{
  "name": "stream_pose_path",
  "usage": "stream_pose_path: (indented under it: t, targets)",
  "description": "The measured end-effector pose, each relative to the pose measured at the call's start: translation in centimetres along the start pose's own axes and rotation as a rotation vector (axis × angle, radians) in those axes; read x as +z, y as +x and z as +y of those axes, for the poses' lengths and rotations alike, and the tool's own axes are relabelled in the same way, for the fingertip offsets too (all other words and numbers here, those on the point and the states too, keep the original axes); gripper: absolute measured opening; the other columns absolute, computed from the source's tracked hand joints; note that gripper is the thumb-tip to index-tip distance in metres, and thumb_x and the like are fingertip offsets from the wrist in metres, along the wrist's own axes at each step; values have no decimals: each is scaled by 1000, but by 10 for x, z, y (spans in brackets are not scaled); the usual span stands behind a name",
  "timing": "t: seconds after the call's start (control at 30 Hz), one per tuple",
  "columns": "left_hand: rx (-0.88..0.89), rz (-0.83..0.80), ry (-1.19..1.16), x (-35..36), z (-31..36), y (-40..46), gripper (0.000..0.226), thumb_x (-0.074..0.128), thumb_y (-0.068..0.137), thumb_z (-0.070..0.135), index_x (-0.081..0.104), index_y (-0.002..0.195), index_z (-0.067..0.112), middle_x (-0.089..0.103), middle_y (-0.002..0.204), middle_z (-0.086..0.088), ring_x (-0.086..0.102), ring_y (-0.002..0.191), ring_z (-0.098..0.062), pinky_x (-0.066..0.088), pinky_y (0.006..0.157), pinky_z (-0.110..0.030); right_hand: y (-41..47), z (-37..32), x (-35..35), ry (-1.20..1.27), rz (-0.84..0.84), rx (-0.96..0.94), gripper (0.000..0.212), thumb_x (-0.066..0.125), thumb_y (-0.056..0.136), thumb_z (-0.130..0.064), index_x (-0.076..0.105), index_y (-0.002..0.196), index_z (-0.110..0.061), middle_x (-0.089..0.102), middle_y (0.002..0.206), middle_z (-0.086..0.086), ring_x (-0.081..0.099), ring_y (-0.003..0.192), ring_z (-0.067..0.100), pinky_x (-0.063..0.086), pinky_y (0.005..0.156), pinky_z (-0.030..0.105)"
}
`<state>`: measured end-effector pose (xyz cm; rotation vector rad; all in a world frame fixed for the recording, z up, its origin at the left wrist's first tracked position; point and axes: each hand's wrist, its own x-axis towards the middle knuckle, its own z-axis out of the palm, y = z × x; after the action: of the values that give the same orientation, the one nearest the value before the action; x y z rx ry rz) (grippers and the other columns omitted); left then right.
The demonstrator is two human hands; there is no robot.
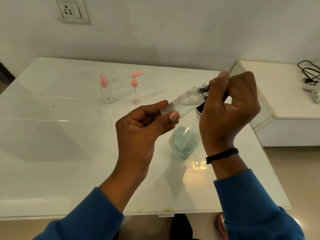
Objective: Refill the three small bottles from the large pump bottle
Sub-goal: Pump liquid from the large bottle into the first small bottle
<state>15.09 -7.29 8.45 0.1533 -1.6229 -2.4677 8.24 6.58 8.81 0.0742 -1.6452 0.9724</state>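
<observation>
Head view: left hand [138, 129] pinches the base of a tilted clear small bottle [186, 103] while right hand [228, 103] grips its black threaded neck, apparently for uncapping above the large pump bottle [184, 142].

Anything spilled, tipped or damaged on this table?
No spill shows. The two pink-topped bottles stand upright. The third bottle lies tilted between both hands, deliberately held, not fallen.
</observation>
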Motion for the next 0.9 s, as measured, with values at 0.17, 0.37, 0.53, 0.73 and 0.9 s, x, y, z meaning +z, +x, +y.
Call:
stream_pose_path:
  t: [0.17, 0.37, 0.53, 0.73, 0.9]
  targets:
    - [-5, 4, 1, 1, 1, -2, 45, 80, 63, 22, 74, 105, 8, 79, 93, -5, 77, 86, -29, 62, 77, -32, 0, 0, -2, -12, -8, 8, 41, 59, 97, -5, 53, 57, 2, 48, 62, 14, 40, 57, 21, 39, 54, 48]
    - [3, 9, 6, 2, 0, -1, 43, 79, 65, 21, 75, 105, 7, 79, 94, -5, 77, 86, -29, 62, 76, -32, -1, 1, -1, -3, -9, 8, 41, 59, 98, -5, 55, 58, 4, 48, 61, 16, 39, 58, 19, 36, 53, 45]
    - [-2, 5, 1, 1, 0, -1, 44, 79, 65, 21, 74, 107, 6, 79, 96, -5, 77, 88, -29, 62, 78, -34, 3, 0, -2, -24, -14, -2, 41, 59, 97, -7, 55, 58, 4, 50, 61, 14, 41, 56, 23, 38, 53, 47]
    - [0, 12, 4, 1, -1, -2, 45, 80, 63, 23, 75, 105, 7, 79, 94, -5, 77, 86, -29, 62, 77, -33, -1, 4, -2, -1, -4, 27, 41, 60, 97, -3, 54, 58, 6, 48, 60, 16, 38, 57, 20, 37, 54, 45]
    - [0, 10, 9, 1, 0, -1, 46, 79, 65, 22, 74, 108, 5, 79, 96, -4, 77, 89, -27, 62, 78, -35, 6, 0, 0, 13, -10, -7, 42, 59, 96, -4, 53, 55, 4, 48, 59, 16, 38, 55, 19, 34, 53, 43]
